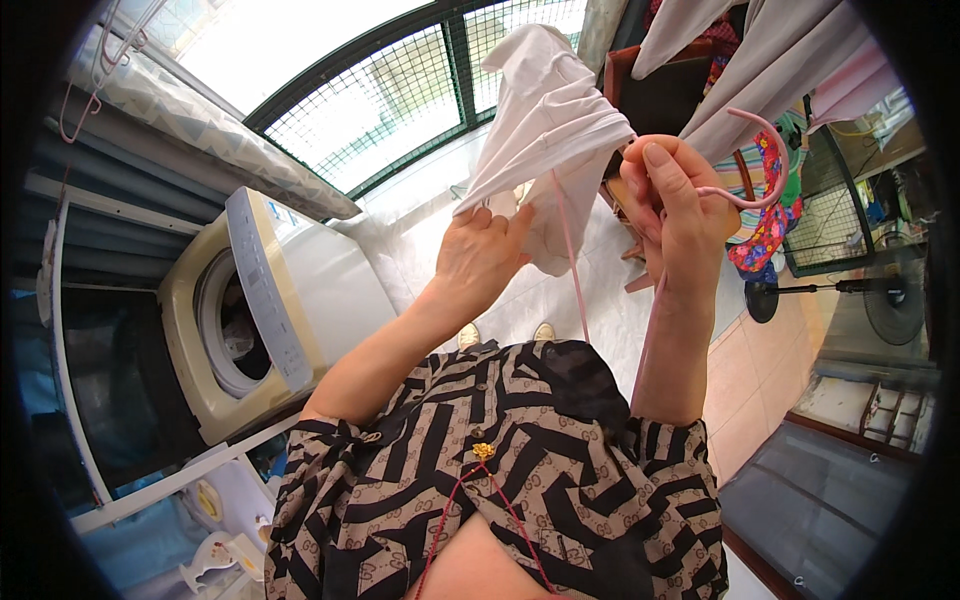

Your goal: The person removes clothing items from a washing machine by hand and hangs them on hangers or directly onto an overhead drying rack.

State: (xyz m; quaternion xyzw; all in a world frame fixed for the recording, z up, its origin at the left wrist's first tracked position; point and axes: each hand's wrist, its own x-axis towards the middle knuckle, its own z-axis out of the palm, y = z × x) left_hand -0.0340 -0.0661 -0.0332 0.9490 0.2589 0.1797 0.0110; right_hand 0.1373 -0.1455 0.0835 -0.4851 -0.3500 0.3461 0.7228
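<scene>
Looking down, you first see your own patterned blouse (540, 470) in brown, black and cream, with a small gold ornament and a thin red cord at its front. Your forearms rise from it toward the middle of the view.

Your left hand (480, 255) has its grip closed on the lower edge of a pale pink garment (545, 130), fingers pinched into the cloth. Your right hand (675, 205) sits just beside it, its grip closed around the neck of a pink plastic hanger (745, 185), thumb pointing up; the hook curls out to the right of your fingers, and one thin pink arm of the hanger runs down between your two wrists. The garment is held up in front of you, above both hands, draped over the hanger and bunched at its top, touching both hands.

Below the hands, past your blouse, the toes of two light shoes (505, 335) show on the pale tiled floor (610, 300).

To your left stands a cream-and-white washing machine (270, 300) with its round drum opening facing you. To your right, well apart from the hands, a black standing fan (890, 300) sits near a wire rack (830, 215), with a colourful floral cloth (765, 220) hanging by it.

Farthest off, a dark green window grille (400, 90) lets in bright daylight, and pale clothes (750, 50) hang at upper right.
</scene>
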